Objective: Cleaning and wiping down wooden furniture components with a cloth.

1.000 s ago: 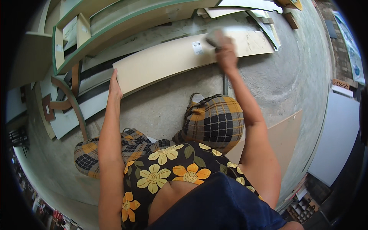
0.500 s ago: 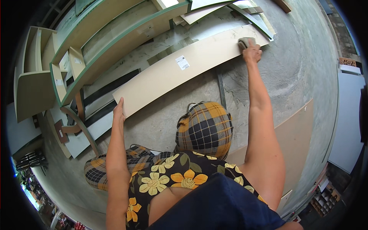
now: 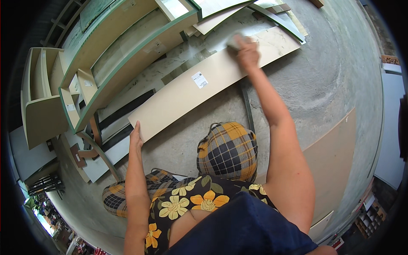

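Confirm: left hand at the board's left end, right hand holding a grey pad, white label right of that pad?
The white label is left of the grey pad, not right; the head view shows this. Otherwise correct: left hand at the left end of the board, right hand holding the pad.

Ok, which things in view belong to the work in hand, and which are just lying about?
In use:
cream board with a white label, left hand on its left end
greyish pad, blurred, in the right hand

Lying about:
green-edged frame
dark strip
brown sheet on the floor
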Motion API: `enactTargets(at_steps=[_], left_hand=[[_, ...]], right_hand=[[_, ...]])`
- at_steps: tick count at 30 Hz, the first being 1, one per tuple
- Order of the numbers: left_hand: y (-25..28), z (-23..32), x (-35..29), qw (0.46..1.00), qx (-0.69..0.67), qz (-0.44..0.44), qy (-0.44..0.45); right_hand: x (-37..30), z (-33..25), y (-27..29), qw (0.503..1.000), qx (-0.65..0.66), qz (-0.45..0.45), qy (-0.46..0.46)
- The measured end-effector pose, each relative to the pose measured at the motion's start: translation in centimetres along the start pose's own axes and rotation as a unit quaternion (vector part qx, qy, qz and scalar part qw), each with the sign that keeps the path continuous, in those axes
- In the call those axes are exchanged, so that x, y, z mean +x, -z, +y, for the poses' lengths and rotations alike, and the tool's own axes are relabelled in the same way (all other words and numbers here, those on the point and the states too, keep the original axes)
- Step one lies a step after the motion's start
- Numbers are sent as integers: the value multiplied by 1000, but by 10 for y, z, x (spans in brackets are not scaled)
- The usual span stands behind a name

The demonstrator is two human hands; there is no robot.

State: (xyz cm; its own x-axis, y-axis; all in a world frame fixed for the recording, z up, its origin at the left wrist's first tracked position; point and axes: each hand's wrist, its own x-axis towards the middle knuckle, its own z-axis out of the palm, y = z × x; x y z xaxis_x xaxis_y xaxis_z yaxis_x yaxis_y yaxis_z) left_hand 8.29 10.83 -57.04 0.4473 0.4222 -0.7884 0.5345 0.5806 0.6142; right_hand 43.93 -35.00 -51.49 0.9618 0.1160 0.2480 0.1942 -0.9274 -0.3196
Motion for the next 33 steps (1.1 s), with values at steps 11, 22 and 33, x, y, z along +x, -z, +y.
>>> enactTargets(at_steps=[11,22,33], left_hand=[[-7,5,-4,1000,3,-4,-11],[-24,4,-4,999,1,8,-32],[30,20,-12,963,39,240,-116]], right_hand=[[-34,127,80,700,599,-47,-386],[-69,71,48,573,683,-106,-441],[-109,11,34,629,628,-180,-422]])
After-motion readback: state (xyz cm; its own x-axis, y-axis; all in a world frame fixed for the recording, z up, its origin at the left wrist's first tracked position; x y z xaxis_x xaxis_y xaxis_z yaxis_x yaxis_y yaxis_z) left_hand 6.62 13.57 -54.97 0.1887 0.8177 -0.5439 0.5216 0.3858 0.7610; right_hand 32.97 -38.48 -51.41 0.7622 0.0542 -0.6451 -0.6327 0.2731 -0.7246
